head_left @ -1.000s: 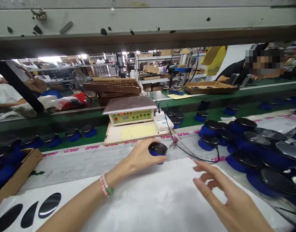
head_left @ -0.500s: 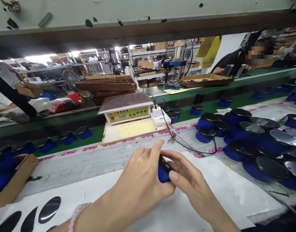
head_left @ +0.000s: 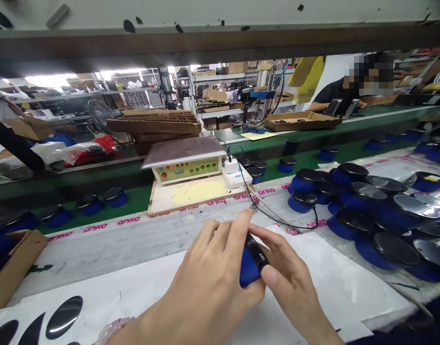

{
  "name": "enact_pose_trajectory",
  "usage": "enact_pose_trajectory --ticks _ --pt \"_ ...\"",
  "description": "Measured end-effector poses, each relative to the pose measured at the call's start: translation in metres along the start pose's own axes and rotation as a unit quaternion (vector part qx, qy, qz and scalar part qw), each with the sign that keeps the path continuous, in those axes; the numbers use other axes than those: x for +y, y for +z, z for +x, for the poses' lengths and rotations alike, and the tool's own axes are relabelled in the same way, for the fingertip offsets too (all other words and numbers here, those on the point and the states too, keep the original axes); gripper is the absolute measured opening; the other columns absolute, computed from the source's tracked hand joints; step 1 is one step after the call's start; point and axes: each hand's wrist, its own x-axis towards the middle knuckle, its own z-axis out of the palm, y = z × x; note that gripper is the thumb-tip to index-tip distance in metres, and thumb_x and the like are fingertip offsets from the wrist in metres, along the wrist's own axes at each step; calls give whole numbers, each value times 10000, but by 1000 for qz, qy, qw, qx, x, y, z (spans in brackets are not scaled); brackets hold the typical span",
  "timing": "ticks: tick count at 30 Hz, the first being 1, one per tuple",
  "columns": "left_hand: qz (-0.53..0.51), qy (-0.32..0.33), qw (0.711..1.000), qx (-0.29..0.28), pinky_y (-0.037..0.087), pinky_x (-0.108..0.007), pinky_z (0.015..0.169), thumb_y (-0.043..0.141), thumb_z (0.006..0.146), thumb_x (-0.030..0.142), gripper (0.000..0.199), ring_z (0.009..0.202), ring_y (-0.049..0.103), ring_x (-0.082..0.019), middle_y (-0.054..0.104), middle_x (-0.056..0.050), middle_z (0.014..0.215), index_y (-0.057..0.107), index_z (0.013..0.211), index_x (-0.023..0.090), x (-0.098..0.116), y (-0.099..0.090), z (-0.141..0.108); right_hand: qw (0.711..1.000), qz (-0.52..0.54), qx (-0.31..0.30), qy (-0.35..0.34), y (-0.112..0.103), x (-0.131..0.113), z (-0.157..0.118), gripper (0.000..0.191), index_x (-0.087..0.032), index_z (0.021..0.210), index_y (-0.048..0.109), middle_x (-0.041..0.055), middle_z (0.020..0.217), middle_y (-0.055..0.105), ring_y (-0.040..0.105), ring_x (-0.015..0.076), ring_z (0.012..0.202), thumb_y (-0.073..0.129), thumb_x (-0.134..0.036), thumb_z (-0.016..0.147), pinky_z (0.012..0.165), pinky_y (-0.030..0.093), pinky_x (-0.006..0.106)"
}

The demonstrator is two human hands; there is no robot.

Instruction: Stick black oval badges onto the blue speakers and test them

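My left hand wraps around a blue round device with a black rim, printed "OFF" on its edge. On the far side, my right hand grips the same device by its rim, thumb pressed near the lettering. It is tilted above white paper, and fingers hide most of it. Glossy black oval pieces lie on the paper at lower left. Several similar blue devices with black tops crowd the bench to the right of my hands.
A yellow-panelled control box stands ahead on a board beside a white plug, whose black cable crosses the bench. More blue devices sit on the green conveyor. A cardboard box is at left. Another person works beyond the conveyor.
My hands and the held device have moved slightly right and down in view, and more of its blue side shows. The surroundings have shifted a little left.
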Motion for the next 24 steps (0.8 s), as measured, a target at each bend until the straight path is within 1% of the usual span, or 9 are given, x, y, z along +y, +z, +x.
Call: enact_pose_trajectory --ticks 2,4,6,8,12,15,18,20,24 --pt "-1 16 1000 5 543 -344 732 539 673 104 755 870 580 -227 624 -58 1001 256 1365 206 0 -1 -1 999 -29 0 -16 -1 0 -1 390 -329 1280 545 70 1376 514 529 277 1210 572 -410 899 941 506 399" --pt "1 30 1000 1 543 -346 743 526 680 90 756 886 578 -231 623 -64 1035 245 1371 208 0 -2 -1 997 -62 -7 -37 -4 1 -3 412 -343 1316 520 58 1435 449 448 289 1288 557 -397 909 978 478 421" --pt "6 43 999 -7 544 -346 740 521 683 81 755 886 575 -234 621 -69 1057 240 1373 204 -1 -3 0 993 -100 -26 -60 -8 3 -5 420 -373 1349 486 30 1475 395 362 279 1348 526 -360 932 1018 441 430" --pt "12 53 998 -17 544 -345 745 520 680 71 768 889 570 -234 617 -76 1088 228 1380 197 -3 -2 1 986 -142 -43 -82 -12 5 -6 427 -393 1367 461 11 1479 387 326 264 1369 500 -323 948 1054 400 443" --pt "16 53 997 -48 545 -349 753 514 661 61 808 882 560 -234 630 -69 1106 202 1392 205 -5 0 0 976 -190 -31 -106 -13 10 -8 419 -374 1356 486 39 1448 422 381 276 1333 506 -305 942 1044 403 476" --pt "25 44 997 -61 551 -354 717 512 651 60 808 856 564 -240 651 -60 1063 208 1384 212 -5 1 -2 975 -200 -21 -99 -9 12 -10 402 -352 1344 498 42 1429 445 379 275 1331 503 -316 944 1059 387 468" --pt "31 44 996 -67 553 -358 696 517 649 60 807 855 566 -249 657 -63 1053 212 1381 207 -5 1 -5 976 -203 -20 -81 -5 13 -11 387 -349 1340 494 19 1431 446 341 261 1352 485 -336 953 1084 358 435" --pt "30 40 996 -69 553 -355 699 518 650 62 807 863 567 -247 655 -61 1067 211 1381 210 -6 2 -6 977 -198 -19 -73 -4 14 -10 383 -349 1336 497 12 1433 445 348 255 1347 484 -333 954 1091 349 424" --pt "37 30 997 -53 541 -345 696 515 666 81 801 860 568 -241 652 -56 1099 208 1394 217 -9 4 -7 985 -163 -21 -55 -2 14 -9 373 -366 1322 510 3 1437 441 365 245 1340 490 -333 951 1080 369 412"
